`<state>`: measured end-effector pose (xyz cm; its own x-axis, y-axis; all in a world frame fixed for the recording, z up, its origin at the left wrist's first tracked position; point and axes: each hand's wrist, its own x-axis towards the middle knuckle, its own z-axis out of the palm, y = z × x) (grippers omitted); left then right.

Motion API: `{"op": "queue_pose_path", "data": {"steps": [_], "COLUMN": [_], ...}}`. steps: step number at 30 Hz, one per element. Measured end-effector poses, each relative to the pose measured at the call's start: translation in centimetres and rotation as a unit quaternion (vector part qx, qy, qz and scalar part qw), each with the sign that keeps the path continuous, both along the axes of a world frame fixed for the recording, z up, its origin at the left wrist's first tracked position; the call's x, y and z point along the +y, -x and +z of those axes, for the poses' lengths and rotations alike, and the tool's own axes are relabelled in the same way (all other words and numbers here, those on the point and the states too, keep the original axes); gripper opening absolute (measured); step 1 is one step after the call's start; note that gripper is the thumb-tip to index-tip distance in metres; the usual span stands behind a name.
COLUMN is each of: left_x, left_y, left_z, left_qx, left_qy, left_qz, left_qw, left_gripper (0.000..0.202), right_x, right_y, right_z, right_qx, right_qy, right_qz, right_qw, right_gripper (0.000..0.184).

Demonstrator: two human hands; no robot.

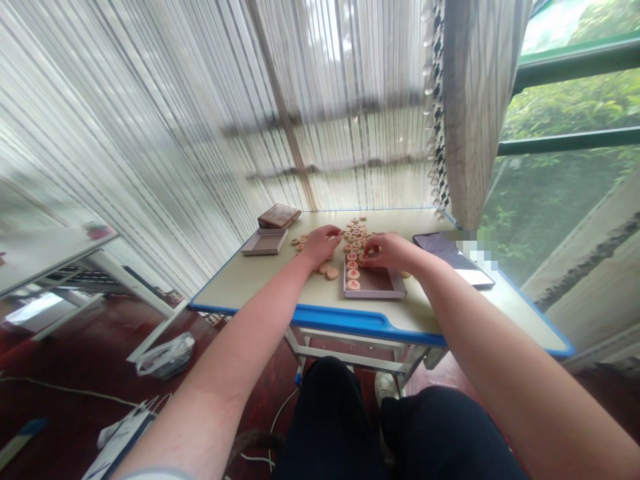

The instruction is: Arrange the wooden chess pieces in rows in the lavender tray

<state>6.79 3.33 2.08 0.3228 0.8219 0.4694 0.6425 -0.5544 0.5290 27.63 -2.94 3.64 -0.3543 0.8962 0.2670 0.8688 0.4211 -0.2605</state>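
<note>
My right hand [383, 249] pinches a round wooden xiangqi piece [363, 258] at the far end of a shallow open box [383, 295]. A column of pieces with red characters lies flat along the box's left wall, with a red-marked piece [353, 285] nearest me. My left hand [323, 243] hovers left of the box, fingers curved and apart, seemingly holding nothing. Loose xiangqi pieces [356, 233] lie scattered beyond the box, between and past my hands. Several others, among them a blank-faced piece [333, 273], lie below my left hand.
The pale desk [260, 283] has a blue edge. A second shallow tray [265, 242] sits at the left, beside a brown patterned box [280, 215]. A large phone [453, 259] lies on the right. Behind the desk hangs a striped curtain [350, 167].
</note>
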Motion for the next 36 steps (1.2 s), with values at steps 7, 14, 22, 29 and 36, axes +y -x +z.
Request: {"op": "queue_pose_path", "data": {"steps": [7,14,22,29,36], "left_x": [-0.3,-0.3,0.1,1.3,1.7], "left_y": [0.1,0.2,0.2,2.5,4.0], "left_z": [0.2,0.3,-0.2,1.1,1.1], "left_qx": [0.101,0.129,0.144,0.043,0.151], "left_qy": [-0.024,-0.038,-0.059,-0.022,0.051], "left_qz": [0.036,0.017,0.079,0.175,0.217], "left_qw": [0.994,0.991,0.985,0.983,0.963], "left_gripper": [0.025,0.026,0.025,0.047,0.032], "right_x": [0.1,-0.1,-0.7,-0.9,-0.7], "right_y": [0.1,0.3,0.1,-0.1,-0.3], "right_z": [0.0,-0.1,0.9,1.2,1.1], "right_qx": [-0.012,0.003,0.029,0.059,0.064], "right_qy": [0.001,-0.001,0.021,-0.037,-0.067], "right_qz": [0.005,0.004,-0.028,-0.01,-0.02], "right_qw": [1.0,1.0,0.999,0.998,0.995], "right_gripper": [0.029,0.028,0.044,0.038,0.04]}}
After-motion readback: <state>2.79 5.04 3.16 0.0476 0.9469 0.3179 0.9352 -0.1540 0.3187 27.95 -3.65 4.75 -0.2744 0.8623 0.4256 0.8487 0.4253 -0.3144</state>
